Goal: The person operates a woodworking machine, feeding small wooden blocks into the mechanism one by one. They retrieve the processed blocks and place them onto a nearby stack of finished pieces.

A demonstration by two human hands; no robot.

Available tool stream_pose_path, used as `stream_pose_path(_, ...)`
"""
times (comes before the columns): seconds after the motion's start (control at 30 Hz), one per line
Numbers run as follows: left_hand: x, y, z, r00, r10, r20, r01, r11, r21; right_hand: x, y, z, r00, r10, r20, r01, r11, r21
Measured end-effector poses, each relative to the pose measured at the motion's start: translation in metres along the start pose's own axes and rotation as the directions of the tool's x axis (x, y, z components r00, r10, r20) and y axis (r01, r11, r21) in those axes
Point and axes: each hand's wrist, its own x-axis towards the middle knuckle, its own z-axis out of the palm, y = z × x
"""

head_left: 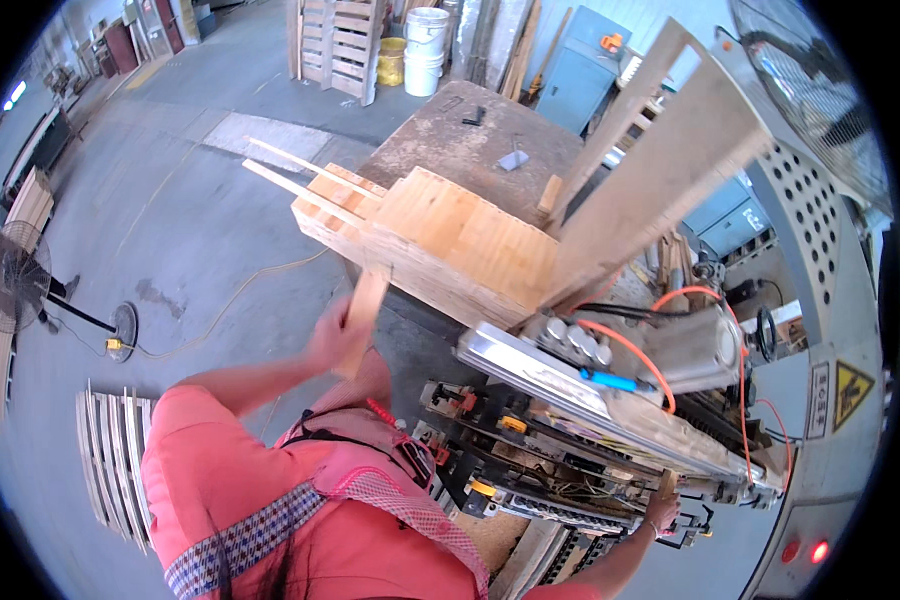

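Note:
My left hand is closed around a short, flat wooden board, held upright beside the near edge of a stack of pale wooden boards. Two thin wooden strips lie on the stack's left part and stick out past it. Far to the right, my right hand is at the end of a long woodworking machine. A small wooden piece shows at its fingers, which look closed on it; part of that hand is hard to make out.
A worn brown table carries the stack. Tall wooden panels lean at its right. Orange hoses loop over the machine. At left stand a floor fan with a trailing cable and slatted wood. White buckets stand behind.

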Motion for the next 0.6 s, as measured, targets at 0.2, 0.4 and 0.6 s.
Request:
stream_pose_path(0.2,0.16,-0.003,-0.064,0.958,0.118,-0.26,-0.088,0.988,0.126,-0.071,-0.036,-0.032,0.99,-0.106,-0.089,0.116,0.986,0.122)
stream_pose_path(0.4,0.312,-0.051,-0.07,0.984,-0.038,-0.174,0.037,0.999,-0.009,-0.149,-0.038,-0.043,0.988,-0.151,-0.043,0.156,0.944,0.29)
stream_pose_path(0.6,0.359,-0.097,-0.056,0.983,-0.129,-0.128,0.157,0.957,0.244,-0.21,-0.051,-0.062,0.989,-0.142,0.025,0.125,0.932,0.341)
